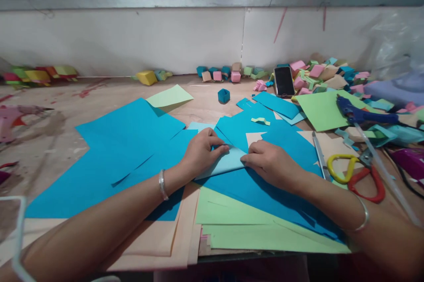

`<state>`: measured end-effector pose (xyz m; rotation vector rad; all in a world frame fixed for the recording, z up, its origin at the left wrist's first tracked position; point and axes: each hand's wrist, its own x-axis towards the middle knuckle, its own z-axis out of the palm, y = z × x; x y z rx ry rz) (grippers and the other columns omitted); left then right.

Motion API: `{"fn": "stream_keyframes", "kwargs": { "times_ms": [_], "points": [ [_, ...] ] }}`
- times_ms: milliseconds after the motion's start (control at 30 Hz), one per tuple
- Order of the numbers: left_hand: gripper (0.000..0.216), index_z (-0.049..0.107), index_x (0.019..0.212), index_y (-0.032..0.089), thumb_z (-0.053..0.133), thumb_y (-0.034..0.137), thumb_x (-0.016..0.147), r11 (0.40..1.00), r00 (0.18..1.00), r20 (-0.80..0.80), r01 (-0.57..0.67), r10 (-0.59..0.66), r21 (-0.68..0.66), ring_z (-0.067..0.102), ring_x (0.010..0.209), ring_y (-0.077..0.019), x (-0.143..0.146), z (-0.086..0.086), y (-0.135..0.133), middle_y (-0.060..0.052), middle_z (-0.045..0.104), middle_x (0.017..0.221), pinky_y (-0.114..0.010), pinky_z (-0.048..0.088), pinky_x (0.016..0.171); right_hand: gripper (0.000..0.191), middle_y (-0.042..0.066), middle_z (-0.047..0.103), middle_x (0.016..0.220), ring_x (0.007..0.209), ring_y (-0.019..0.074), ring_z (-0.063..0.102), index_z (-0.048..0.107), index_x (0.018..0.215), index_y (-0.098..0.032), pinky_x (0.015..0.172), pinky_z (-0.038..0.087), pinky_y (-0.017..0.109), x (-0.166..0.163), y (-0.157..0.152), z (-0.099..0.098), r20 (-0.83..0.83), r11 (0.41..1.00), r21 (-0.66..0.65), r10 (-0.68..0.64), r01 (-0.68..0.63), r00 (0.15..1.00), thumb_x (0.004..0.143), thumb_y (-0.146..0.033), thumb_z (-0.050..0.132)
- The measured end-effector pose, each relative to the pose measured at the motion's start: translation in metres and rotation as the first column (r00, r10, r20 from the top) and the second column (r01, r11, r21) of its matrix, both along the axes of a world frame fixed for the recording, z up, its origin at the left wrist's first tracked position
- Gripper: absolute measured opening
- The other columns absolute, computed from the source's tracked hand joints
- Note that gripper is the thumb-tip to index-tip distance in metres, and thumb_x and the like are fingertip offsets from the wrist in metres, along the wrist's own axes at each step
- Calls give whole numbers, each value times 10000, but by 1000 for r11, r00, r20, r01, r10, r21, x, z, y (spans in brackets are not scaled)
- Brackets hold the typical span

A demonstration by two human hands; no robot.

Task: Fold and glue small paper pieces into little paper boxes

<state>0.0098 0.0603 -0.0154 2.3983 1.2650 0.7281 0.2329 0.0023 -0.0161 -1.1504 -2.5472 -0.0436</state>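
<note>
Both hands' grip [236, 154] on pale-blue folded paper [222, 163]

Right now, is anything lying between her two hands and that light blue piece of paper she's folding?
Nothing visible does. The left hand and right hand both press directly on the light blue paper, which lies on larger blue sheets.
</note>
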Motion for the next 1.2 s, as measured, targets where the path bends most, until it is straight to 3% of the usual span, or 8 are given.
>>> {"fn": "stream_keyframes", "kwargs": {
  "times_ms": [167,267,367,467,600,800,1000,1200],
  "points": [
    [125,685,929,190,698,272,836,1000,989,-147,-6,9,24,568,748,-175,2,-1,-3,-13,618,785,-288,399,643,218,61,593,763,737,174,462,717,861,-165,616,284,283,2,1,-8,31,998,71,-1,-1,1000,939,-174,513],
    [262,622,1073,186,699,254,832,987,980,-185,-41,70,155,568,854,-203,5,-1,-8,-50,613,936,-305,427,687,207,59,590,780,754,177,469,720,892,-170,619,285,284,3,1,-11,38,999,52,0,-2,999,937,-169,517],
    [69,649,941,190,605,215,896,945,952,-306,127,-30,303,542,883,-214,6,-1,-10,-69,601,985,-325,429,721,220,58,584,787,756,180,474,720,918,-171,617,285,288,3,2,-12,40,1000,29,-6,4,999,945,-170,502],
    [149,651,921,170,506,183,950,891,866,-460,353,-196,285,525,816,-202,5,-2,-10,-61,609,904,-320,417,685,232,59,579,779,748,185,469,721,914,-166,616,283,295,2,2,-10,42,1000,18,-4,3,999,947,-159,491],
    [151,634,944,138,488,175,957,860,809,-543,428,-226,279,509,781,-208,4,-1,-8,-68,595,882,-326,404,652,222,77,588,803,760,193,457,714,942,-144,634,285,308,-5,-3,-4,65,1000,30,3,-5,998,952,-186,496],
    [161,623,968,137,494,234,957,831,791,-558,472,-253,293,483,744,-213,6,-2,-5,-72,573,878,-346,390,631,417,90,596,904,823,234,476,652,1148,-154,677,325,348,-21,-17,5,171,994,29,97,-104,980,922,-488,546],
    [157,609,1026,132,474,172,958,830,762,-611,470,-212,299,501,768,-213,6,0,-7,-84,594,905,-325,376,628,207,107,627,851,784,244,523,706,868,-128,656,326,374,-23,-31,16,342,998,54,4,-24,940,925,-274,571],
    [181,604,1071,150,461,195,970,846,760,-617,454,-203,281,511,791,-207,5,0,-5,-79,606,939,-319,388,648,261,113,599,685,660,226,504,654,641,-155,589,251,364,-10,-36,21,408,981,148,-175,124,896,867,-103,535]
  ]
}}
